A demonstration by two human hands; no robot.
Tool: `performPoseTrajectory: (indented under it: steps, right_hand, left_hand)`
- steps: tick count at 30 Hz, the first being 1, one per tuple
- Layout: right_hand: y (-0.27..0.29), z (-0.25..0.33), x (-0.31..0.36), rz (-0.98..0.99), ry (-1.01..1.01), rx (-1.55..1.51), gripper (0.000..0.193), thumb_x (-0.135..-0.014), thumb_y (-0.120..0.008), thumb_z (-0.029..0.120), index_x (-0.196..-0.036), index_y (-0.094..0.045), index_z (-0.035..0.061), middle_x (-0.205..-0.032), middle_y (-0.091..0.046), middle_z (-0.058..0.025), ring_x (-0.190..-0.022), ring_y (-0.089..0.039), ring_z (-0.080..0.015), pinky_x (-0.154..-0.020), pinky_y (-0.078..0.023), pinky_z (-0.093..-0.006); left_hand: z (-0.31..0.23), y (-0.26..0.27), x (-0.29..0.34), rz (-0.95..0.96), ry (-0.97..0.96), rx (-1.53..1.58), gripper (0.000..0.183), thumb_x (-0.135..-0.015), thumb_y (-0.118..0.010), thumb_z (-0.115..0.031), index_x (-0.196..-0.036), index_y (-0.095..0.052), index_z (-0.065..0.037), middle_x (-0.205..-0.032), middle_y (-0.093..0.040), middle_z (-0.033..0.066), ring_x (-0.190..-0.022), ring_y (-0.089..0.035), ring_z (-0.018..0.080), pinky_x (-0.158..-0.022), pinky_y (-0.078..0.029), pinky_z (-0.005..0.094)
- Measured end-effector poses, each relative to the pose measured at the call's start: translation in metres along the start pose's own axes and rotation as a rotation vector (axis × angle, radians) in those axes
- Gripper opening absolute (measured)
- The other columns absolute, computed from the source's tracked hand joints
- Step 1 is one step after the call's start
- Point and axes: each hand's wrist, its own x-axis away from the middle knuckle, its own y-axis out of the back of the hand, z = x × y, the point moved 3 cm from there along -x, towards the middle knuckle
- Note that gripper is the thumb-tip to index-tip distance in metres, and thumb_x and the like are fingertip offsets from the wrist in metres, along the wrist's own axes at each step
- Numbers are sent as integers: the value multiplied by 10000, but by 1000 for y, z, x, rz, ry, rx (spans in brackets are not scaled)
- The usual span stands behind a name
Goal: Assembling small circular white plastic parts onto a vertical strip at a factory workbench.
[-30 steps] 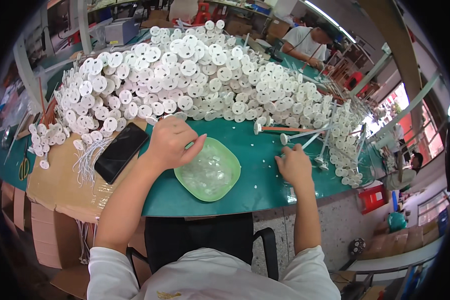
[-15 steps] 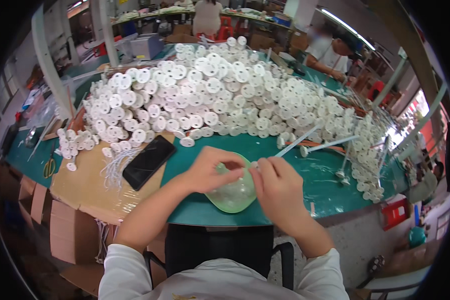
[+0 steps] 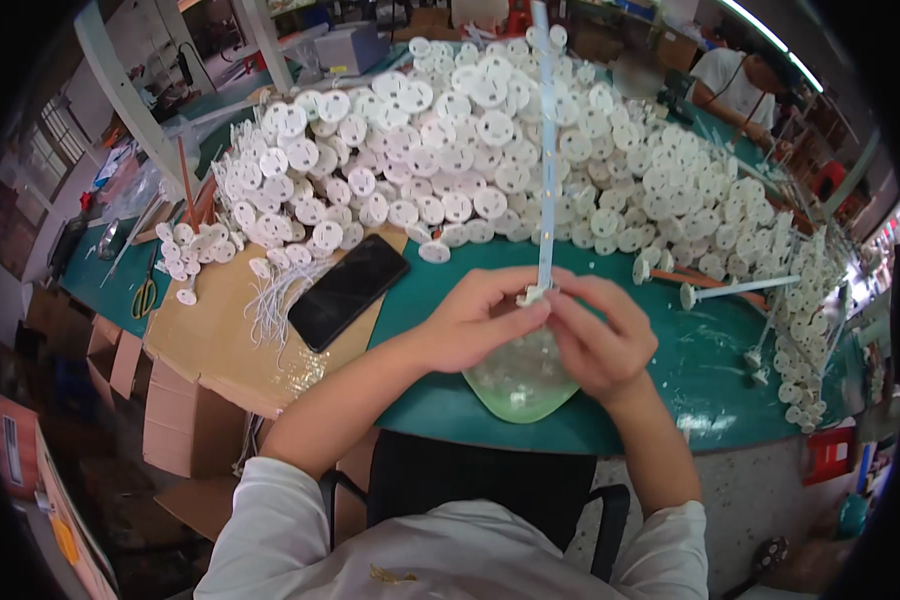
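While both hands meet right of centre in the frame, the left hand (image 3: 478,322) pinches the small white end piece (image 3: 532,296) at the foot of a pale LED strip (image 3: 547,150) between thumb and forefinger, and the right hand (image 3: 612,338) closes its fingertips on it from the other side; how hard they press, I cannot tell. The strip stands nearly upright, reaching the top edge before the heap of white round-headed parts (image 3: 450,150). Below the hands sits the green bowl (image 3: 523,411), partly hidden by them. To do this well, I would let the left pinch steady the end piece, leave fine adjusting to the right fingertips, hold the strip straight so it does not kink, and work above the bowl to catch anything dropped.
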Motion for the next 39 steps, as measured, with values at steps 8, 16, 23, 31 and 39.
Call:
performPoseTrajectory:
  steps: [8, 16, 23, 31, 39]
  right_hand:
    - [-2, -15, 12, -70, -140, -62, 318, -659, -766, -49, -967, -698, -4, -931, -695, -153, -793, -692, -256, -686, -566, -310]
    - [-2, -11, 15, -87, -112, -36, 291, -644, -746, -33, -930, -705, -6, -866, -711, -131, -730, -702, -233, -639, -568, -290]
    - [-2, -9, 11, -71, -107, -59, 304, -613, -739, -43, -912, -704, 0, -838, -712, -122, -713, -704, -227, -617, -566, -281]
    - [0, -9, 14, -85, -32, 14, 282, -636, -747, -39, -912, -693, -10, -846, -713, -142, -721, -709, -237, -624, -572, -278]
    - [-4, -5, 18, -23, -51, 8, 217, -732, -702, -82, -943, -692, -29, -911, -710, -172, -781, -711, -260, -682, -575, -298]
  left_hand:
    - [16, 9, -9, 2, 77, 28, 351, -996, -507, -162, -1269, -563, 53, -1141, -654, 105, -1024, -614, 149, -912, -486, 302]
    - [24, 5, -5, -2, 17, 37, 309, -986, -539, -129, -1233, -590, 50, -1057, -679, 92, -944, -637, 125, -866, -513, 273]
    - [23, 9, -5, -2, 21, -13, 304, -982, -547, -127, -1231, -599, 40, -1020, -685, 88, -902, -644, 122, -841, -515, 265]
    - [19, 7, -4, -18, 19, 16, 298, -961, -573, -91, -1234, -605, 25, -1006, -686, 79, -898, -638, 112, -827, -512, 258]
    - [11, 10, -3, 4, 40, -167, 312, -965, -536, -60, -1259, -583, 34, -1090, -672, 90, -953, -642, 132, -871, -501, 278]
